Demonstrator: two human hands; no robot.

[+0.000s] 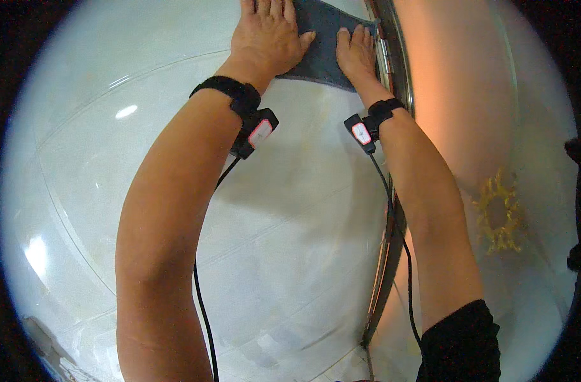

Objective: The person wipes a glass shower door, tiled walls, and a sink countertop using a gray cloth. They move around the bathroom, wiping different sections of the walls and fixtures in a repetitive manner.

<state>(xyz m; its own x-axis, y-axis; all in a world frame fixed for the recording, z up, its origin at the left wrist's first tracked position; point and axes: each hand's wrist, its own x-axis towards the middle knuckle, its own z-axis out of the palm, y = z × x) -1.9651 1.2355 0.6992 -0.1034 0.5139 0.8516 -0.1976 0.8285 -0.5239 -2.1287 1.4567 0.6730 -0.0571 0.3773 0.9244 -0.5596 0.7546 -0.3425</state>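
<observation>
A dark grey mat or cloth point(321, 45) lies flat on the pale tiled floor point(290, 200) at the top of the view. My left hand point(269, 40) rests palm down over its left part, thumb spread and fingertips cut off by the upper picture edge. On its right part, my right hand point(359, 52) lies palm down beside a dark metal-edged strip point(396, 62). Neither hand shows anything gripped in it. Each wrist wears a black strap with a small boxed device and a cable.
The strip runs down the right side, with a glossy surface lit orange point(438, 62) beyond it. A yellow ring-shaped pattern point(500, 212) shows at the right. Black cables point(202, 305) hang along both arms. At the lower left is a greyish object point(44, 341), unclear.
</observation>
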